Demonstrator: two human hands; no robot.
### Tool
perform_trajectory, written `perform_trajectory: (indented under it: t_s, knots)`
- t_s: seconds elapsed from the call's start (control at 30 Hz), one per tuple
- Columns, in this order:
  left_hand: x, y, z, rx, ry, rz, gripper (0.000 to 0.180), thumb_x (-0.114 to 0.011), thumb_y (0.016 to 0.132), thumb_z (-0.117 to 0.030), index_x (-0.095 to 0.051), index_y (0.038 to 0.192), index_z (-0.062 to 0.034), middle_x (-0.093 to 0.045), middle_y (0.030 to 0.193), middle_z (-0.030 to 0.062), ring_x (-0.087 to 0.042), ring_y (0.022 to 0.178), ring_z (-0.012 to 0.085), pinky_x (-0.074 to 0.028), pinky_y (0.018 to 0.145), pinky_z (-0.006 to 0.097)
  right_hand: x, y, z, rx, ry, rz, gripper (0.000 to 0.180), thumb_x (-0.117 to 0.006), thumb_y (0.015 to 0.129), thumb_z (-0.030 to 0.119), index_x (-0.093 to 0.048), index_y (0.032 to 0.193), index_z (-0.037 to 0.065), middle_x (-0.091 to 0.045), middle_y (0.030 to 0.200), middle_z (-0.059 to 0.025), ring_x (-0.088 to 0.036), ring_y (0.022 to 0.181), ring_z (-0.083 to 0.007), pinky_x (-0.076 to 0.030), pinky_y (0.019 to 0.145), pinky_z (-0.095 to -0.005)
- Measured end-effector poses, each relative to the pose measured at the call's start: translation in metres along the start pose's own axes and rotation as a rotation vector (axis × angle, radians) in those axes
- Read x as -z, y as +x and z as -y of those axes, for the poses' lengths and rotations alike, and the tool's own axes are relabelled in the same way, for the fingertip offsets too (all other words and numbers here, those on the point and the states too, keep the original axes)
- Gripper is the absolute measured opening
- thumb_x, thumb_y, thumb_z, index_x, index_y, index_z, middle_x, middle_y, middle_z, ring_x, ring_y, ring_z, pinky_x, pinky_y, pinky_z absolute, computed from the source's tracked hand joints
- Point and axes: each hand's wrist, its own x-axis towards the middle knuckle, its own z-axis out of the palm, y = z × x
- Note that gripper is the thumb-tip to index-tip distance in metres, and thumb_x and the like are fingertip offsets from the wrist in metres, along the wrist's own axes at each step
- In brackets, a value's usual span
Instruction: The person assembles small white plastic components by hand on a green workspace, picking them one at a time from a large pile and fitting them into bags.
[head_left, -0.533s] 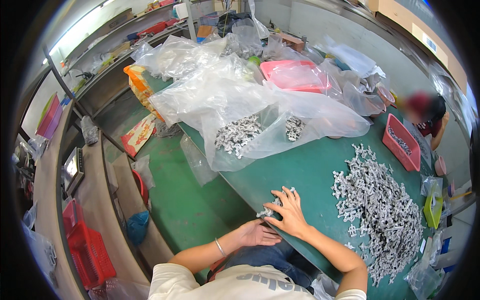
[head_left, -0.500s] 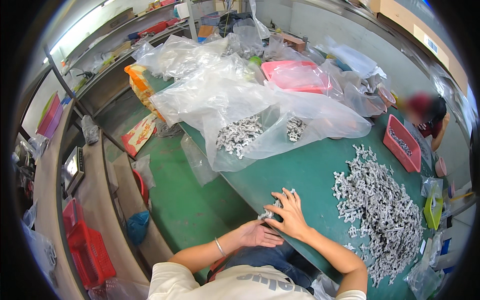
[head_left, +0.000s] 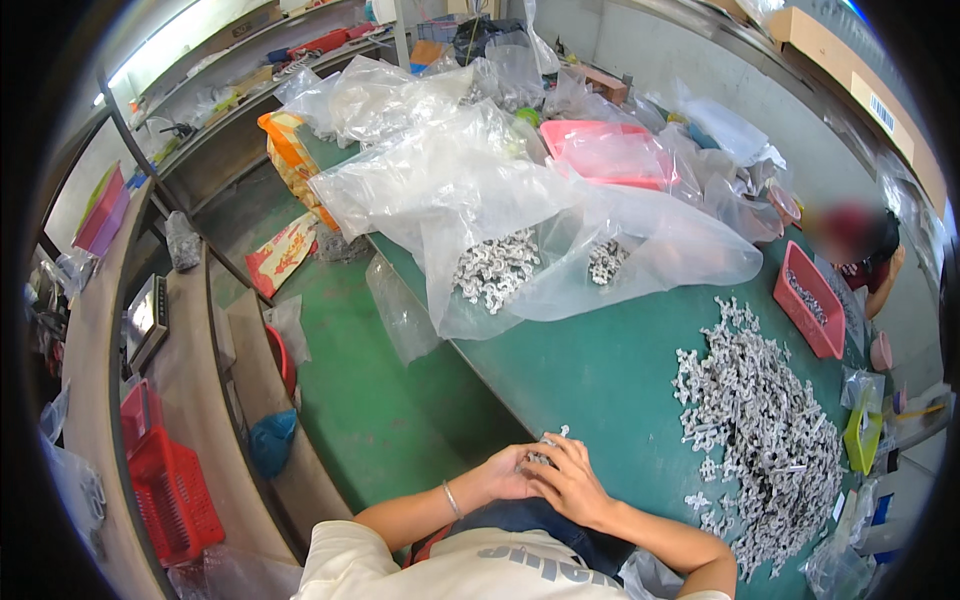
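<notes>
Head view, both hands [head_left: 572, 484] closed around small grey parts [head_left: 542, 459], their direction and long axis hidden.

Green desk [head_left: 610, 370] is holding a gray parts heap [head_left: 765, 440] near its right edge, plastic bags [head_left: 450, 185] hogging the far end.

Silver-grey metal parts [head_left: 765, 440], green table [head_left: 620, 365], pink tray [head_left: 808, 312], red slotted basket [head_left: 175, 498], cream shirt [head_left: 450, 565] with grey lettering, blue bag [head_left: 271, 443].
</notes>
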Motion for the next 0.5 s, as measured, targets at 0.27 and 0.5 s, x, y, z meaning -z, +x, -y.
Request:
perform_trajectory:
  t_s: [0.27, 0.5]
  knots:
    - [-0.008, 0.001, 0.017, -0.034, -0.055, 0.034, 0.041, -0.028, 0.096, -0.033, -0.044, 0.12, -0.003, -0.052, 0.114, 0.0173, -0.053, 0.105, 0.0303, -0.04, 0.093, 0.048, -0.001, -0.014, -0.005, 0.048, 0.099, -0.115, 0.022, -0.068, 0.068, 0.003, -0.063, 0.09, 0.004, -0.057, 0.107, -0.009, -0.048, 0.108, -0.0304, -0.038, 0.086, -0.0403]
    - [-0.013, 0.001, 0.027, -0.04, 0.041, -0.149, 0.043, -0.028, 0.097, -0.035, -0.048, 0.114, -0.0006, -0.055, 0.109, 0.014, -0.053, 0.101, 0.027, -0.039, 0.092, 0.043, 0.012, -0.018, -0.004, 0.131, 0.262, 0.05, 0.021, -0.062, 0.073, 0.004, -0.06, 0.094, 0.003, -0.055, 0.11, -0.0089, -0.049, 0.107, -0.0262, -0.037, 0.088, -0.0374]
